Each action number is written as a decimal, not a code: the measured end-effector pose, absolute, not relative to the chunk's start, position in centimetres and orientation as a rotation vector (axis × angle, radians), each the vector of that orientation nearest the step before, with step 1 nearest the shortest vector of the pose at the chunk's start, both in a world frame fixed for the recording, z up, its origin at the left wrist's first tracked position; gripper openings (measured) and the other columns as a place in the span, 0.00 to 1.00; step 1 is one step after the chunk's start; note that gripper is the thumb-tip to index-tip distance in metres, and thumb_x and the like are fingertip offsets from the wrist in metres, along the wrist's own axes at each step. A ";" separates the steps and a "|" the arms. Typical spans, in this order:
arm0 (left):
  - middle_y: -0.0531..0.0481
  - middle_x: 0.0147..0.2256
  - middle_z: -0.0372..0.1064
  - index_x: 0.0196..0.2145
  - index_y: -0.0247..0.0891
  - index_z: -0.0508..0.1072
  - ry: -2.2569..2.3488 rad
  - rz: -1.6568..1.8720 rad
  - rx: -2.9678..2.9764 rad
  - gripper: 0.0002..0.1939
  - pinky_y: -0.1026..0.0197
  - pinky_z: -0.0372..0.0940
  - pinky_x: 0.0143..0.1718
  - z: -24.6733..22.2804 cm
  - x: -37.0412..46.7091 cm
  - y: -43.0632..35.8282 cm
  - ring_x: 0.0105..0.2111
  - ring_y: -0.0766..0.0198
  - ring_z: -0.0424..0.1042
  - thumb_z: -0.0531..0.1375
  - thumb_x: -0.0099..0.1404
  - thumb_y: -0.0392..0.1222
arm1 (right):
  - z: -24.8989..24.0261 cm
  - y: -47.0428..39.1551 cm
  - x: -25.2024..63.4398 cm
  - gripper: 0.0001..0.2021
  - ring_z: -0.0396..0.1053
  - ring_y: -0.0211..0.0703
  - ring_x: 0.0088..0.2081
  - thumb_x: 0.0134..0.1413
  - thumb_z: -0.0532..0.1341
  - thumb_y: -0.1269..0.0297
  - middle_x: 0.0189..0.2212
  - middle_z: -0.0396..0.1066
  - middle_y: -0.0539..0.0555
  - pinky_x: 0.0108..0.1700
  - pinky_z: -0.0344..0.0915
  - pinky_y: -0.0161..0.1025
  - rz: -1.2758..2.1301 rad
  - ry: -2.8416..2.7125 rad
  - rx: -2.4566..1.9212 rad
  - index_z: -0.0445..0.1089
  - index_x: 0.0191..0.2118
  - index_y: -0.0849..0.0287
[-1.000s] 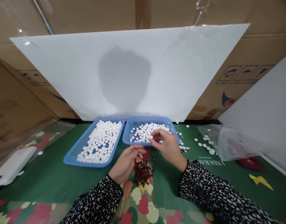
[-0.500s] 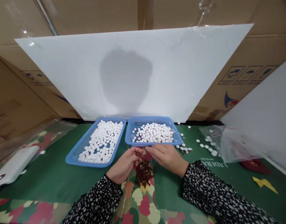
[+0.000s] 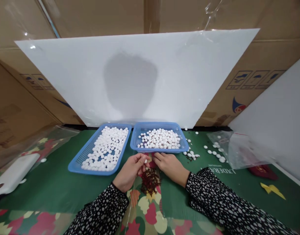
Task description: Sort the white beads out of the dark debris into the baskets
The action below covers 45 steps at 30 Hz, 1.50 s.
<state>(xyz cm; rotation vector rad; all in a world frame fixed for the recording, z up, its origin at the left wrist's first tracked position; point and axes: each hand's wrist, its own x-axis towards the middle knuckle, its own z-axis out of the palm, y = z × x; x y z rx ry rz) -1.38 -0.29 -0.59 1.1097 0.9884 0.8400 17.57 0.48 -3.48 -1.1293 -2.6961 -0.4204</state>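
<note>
My left hand (image 3: 130, 171) is closed, with a small white ball (image 3: 145, 161) pinched between thumb and fingertips. To its right, my right hand (image 3: 170, 165) has its fingers bent together and pointing down, the tips close to the table; whatever they may hold is hidden. Just below both hands lies a pile of tiny dark red-brown bits (image 3: 150, 182), too small to name. Beyond them sits a blue mesh basket (image 3: 158, 151) of white balls, some reddish-brown showing among them. A second blue basket (image 3: 75, 163), also full of white balls, stands to the left.
Loose white balls (image 3: 222, 159) and a clear plastic bag (image 3: 245, 150) lie at the right, near yellow scraps (image 3: 272, 189). A white handheld object (image 3: 15, 174) rests at the far left. A white board (image 3: 179, 78) and cardboard walls (image 3: 228, 114) stand behind the baskets.
My right hand has come down and slightly left, its fingers now bent lower. My left hand has turned a little, bringing the white ball into sight.
</note>
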 end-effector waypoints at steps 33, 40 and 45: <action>0.58 0.23 0.59 0.26 0.36 0.63 0.903 0.959 1.106 0.14 0.67 0.50 0.24 -2.3 -0.4 -0.6 0.22 0.72 0.54 0.67 0.56 0.40 | -3.8 -1.4 17.1 0.21 0.74 0.45 0.45 0.66 0.51 0.71 0.46 0.73 0.58 0.44 0.74 0.43 0.132 -2.123 -0.870 0.54 0.62 0.54; 0.58 0.22 0.60 0.25 0.37 0.62 0.903 0.988 1.065 0.15 0.67 0.48 0.21 -2.3 -0.3 -0.8 0.21 0.72 0.54 0.66 0.57 0.41 | -5.0 -1.3 17.2 0.27 0.73 0.45 0.49 0.66 0.51 0.70 0.52 0.71 0.59 0.47 0.74 0.42 0.095 -2.147 -0.846 0.44 0.67 0.53; 0.53 0.24 0.67 0.23 0.36 0.62 0.887 0.976 1.024 0.17 0.68 0.49 0.21 -2.0 -0.1 -0.9 0.21 0.72 0.57 0.67 0.56 0.44 | -5.5 -1.3 17.1 0.23 0.75 0.43 0.46 0.67 0.50 0.69 0.49 0.73 0.57 0.46 0.74 0.40 0.130 -2.141 -0.871 0.48 0.65 0.53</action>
